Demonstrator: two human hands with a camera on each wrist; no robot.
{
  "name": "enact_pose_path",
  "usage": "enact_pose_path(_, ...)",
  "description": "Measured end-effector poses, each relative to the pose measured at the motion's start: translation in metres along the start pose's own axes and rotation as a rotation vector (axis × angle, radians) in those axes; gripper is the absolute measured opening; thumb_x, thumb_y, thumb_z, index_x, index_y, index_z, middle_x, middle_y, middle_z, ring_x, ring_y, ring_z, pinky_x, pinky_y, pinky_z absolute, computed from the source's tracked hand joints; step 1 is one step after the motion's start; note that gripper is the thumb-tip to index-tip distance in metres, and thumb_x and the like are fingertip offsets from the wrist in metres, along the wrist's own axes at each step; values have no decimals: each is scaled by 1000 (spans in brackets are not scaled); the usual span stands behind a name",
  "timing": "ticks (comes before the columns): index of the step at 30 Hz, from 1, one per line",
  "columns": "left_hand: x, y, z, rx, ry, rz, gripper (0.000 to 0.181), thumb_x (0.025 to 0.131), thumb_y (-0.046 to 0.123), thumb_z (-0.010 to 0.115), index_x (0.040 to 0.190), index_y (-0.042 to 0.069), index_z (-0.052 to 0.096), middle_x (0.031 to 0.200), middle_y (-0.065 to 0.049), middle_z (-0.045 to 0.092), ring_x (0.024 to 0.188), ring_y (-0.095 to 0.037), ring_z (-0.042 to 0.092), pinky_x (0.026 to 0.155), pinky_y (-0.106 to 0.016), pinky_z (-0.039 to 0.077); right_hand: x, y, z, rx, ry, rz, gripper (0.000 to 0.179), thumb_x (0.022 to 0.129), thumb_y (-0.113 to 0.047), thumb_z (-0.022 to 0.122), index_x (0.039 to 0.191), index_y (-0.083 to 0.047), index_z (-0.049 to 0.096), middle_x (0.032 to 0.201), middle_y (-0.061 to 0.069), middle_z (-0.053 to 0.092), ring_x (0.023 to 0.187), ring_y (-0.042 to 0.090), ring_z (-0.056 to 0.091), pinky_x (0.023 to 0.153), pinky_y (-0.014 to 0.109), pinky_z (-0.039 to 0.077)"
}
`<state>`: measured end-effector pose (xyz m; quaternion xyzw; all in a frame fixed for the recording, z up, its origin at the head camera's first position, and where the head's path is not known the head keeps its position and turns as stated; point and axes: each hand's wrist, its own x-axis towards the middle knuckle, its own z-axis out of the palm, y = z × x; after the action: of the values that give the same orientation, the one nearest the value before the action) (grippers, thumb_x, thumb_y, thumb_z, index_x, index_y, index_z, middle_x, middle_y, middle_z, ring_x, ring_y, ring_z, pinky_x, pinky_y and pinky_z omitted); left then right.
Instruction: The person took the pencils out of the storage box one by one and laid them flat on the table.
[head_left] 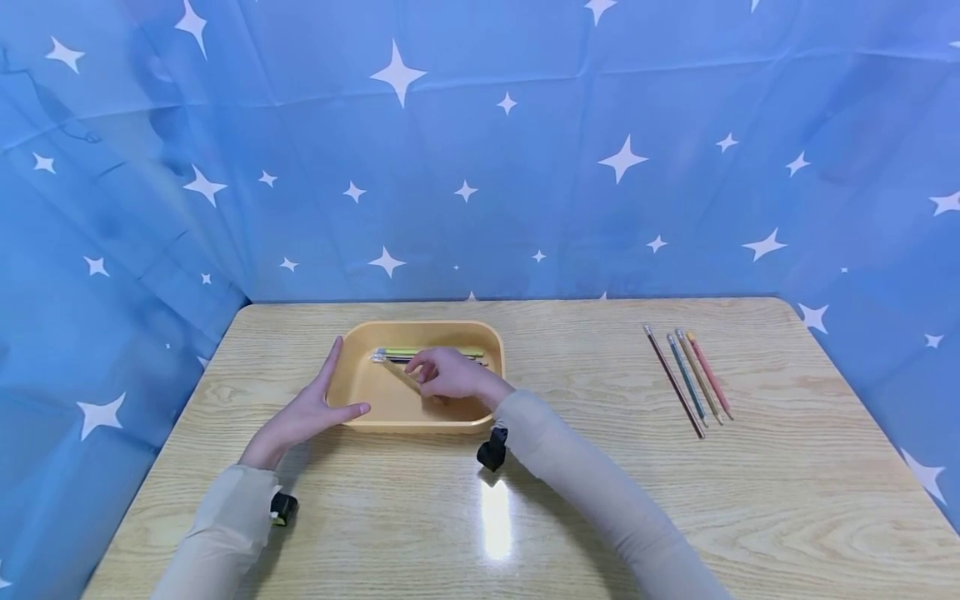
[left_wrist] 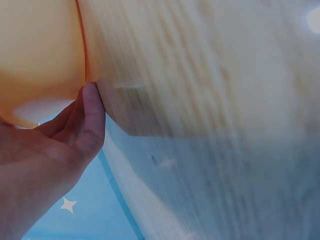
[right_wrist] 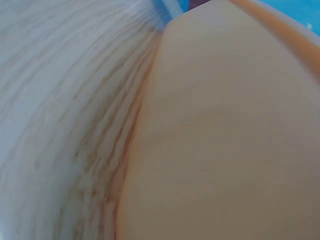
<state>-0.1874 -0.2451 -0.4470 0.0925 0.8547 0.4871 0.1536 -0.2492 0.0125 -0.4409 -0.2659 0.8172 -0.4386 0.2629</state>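
One tan pencil point(head_left: 402, 376) in the tray point(head_left: 416, 427) should feel light, stiff and a bit slippery, so I'd hold its middle, my right hand point(head_left: 453, 373) pinching it and my left hand point(head_left: 306, 413) touching the tray, fingers spread apart.

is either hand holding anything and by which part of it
The right hand pinches a tan pencil along its shaft, exact spot hidden. The left hand just touches the tray.

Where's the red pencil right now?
In the head view, the red pencil lies on the right side of the table, outermost of four pencils, just right of the tan pencil.
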Motion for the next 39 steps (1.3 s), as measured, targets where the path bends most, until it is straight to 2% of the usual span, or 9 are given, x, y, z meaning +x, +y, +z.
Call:
enact_pose_path(6, 0, 0, 0, 3, -4, 14, 112, 87, 26, 73, 153, 20, -17, 159, -15, -14, 142, -43, -5, 109, -63, 4, -2, 0, -2, 115, 44, -9, 38, 87, 8, 59, 125, 3, 59, 101, 15, 63, 64, 15, 58, 56, 22, 48)
enact_pose_path(11, 0, 1, 0, 13, -2, 30, 112, 87, 26, 73, 153, 18, -17, 159, -14, -15, 142, -42, -6, 110, -62, 3, -9, -5, -5, 155, 86, -7, 40, 86, 10, 61, 126, 3, 59, 107, 21, 63, 77, 20, 61, 61, 23, 51)
enact_pose_path(16, -1, 1, -1, 19, -1, 19, 112, 87, 26, 73, 153, 18, -18, 159, -14, -15, 142, -42, -6, 110, -62, 4, -16, -8, -10, 133, 118, -27, 41, 85, 9, 63, 125, 0, 60, 107, 21, 63, 85, 19, 62, 68, 25, 52)
enact_pose_path(23, -1, 1, -1, 21, 2, 9, 113, 86, 29, 73, 153, 20, -18, 159, -15, -13, 143, -42, -5, 109, -63, 5, -24, -11, -18, 70, 160, -58, 40, 87, 5, 62, 126, -3, 60, 105, 15, 64, 80, 17, 63, 67, 26, 53)
enact_pose_path(29, 0, 0, 0, 26, 5, 12, 113, 86, 30, 74, 153, 19, -17, 159, -16, -13, 143, -42, -4, 110, -62, 5, -35, -14, -27, 43, 190, -139, 40, 83, 7, 60, 122, -1, 62, 98, 11, 65, 77, 16, 63, 69, 26, 53)
enact_pose_path(34, 0, -1, 0, 31, 6, 8, 114, 85, 31, 74, 153, 21, -17, 159, -14, -12, 143, -41, -4, 110, -61, 5, -47, -15, -36, 68, 195, -168, 41, 81, 7, 59, 121, -1, 62, 97, 10, 64, 77, 17, 62, 69, 26, 51)
enact_pose_path(39, -1, -1, -1, 33, 4, 9, 114, 85, 31, 74, 153, 21, -17, 159, -15, -12, 143, -41, -3, 110, -61, 6, -66, -16, -46, 90, 182, -166, 41, 83, 6, 59, 124, -1, 60, 99, 11, 62, 80, 20, 60, 62, 28, 47)
